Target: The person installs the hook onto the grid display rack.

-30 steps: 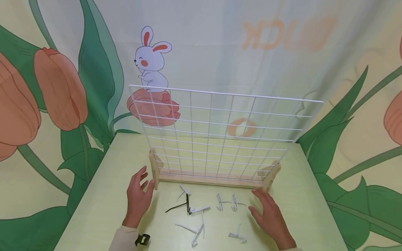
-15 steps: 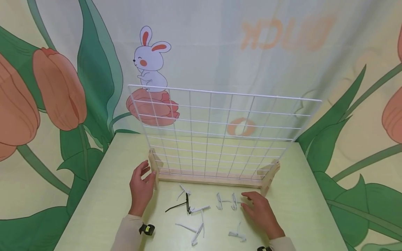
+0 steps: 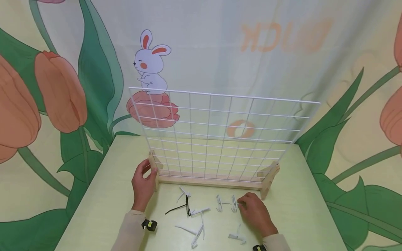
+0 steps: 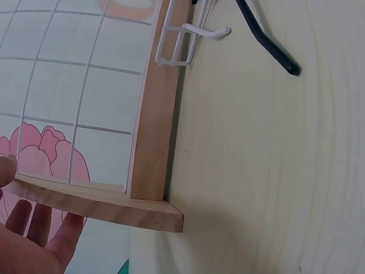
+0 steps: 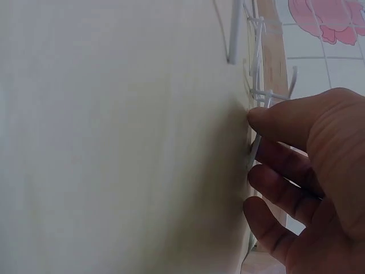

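- We see the right hand (image 3: 255, 212) pinching the rightmost of two standing white hooks (image 3: 234, 203) between thumb and index finger; the hook is on the table (image 3: 298, 209), just in front of the stand's right end.
- Our left hand (image 3: 144, 184) grips the left upright of the wooden stand (image 3: 210, 181), thumb in front and fingers behind. The two hands are well apart.
- Between them we find the second standing hook (image 3: 219, 203) near the first, then a black hook (image 3: 187, 205) amid a loose group of white ones. Another white hook (image 3: 236, 238) lies nearer us, left of the right wrist.
- On the patterned cloth (image 3: 201, 52) we make out faint orange letters (image 3: 250, 37), apparently reversed; K and C can be read, the rest blurs. Any marking on the wristbands (image 3: 149, 225) is too small for us to read.
- The wire grid (image 3: 210, 94) rises from the stand, leaning back towards the cloth and bounding our reach ahead.
- We have bare tabletop outside both hands, out to its left and right edges, and a strip behind the stand.
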Tool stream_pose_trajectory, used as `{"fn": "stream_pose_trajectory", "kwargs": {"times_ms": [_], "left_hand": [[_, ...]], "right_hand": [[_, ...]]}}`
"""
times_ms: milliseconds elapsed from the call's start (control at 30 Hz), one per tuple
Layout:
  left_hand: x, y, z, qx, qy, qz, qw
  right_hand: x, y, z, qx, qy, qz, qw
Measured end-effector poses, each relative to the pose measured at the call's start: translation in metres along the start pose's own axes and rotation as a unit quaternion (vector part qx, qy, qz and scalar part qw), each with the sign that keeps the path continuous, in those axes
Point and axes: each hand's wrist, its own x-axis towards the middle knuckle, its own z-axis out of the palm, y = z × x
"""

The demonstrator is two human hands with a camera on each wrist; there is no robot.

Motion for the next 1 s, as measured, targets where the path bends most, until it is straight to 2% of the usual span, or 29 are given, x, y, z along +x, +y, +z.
{"fn": "stream_pose_trajectory", "kwargs": {"times_ms": [233,467,667,800,1000], "left_hand": [[-0.0021,-0.0013,0.0026,0.038,0.006,0.003,0.9993],[-0.0017,-0.0030,0.0053,0.039,0.014,0.008,0.9991],[-0.0012,-0.0033,0.0063,0.037,0.019,0.012,0.9990],[-0.0013,-0.0030,0.0065,0.038,0.020,0.009,0.9990],[-0.0021,-0.0020,0.0072,0.044,0.020,0.003,0.9988]], "right_hand": [[-0.0004,-0.0039,-0.0013,-0.002,-0.006,-0.011,1.000],[-0.0032,-0.0062,-0.0043,0.027,0.001,-0.007,1.000],[-0.0051,-0.0063,-0.0036,0.080,0.055,-0.037,0.995],[-0.0059,-0.0062,-0.0014,0.086,0.093,-0.052,0.991],[-0.0082,-0.0097,-0.0020,0.107,0.116,-0.029,0.987]]}}
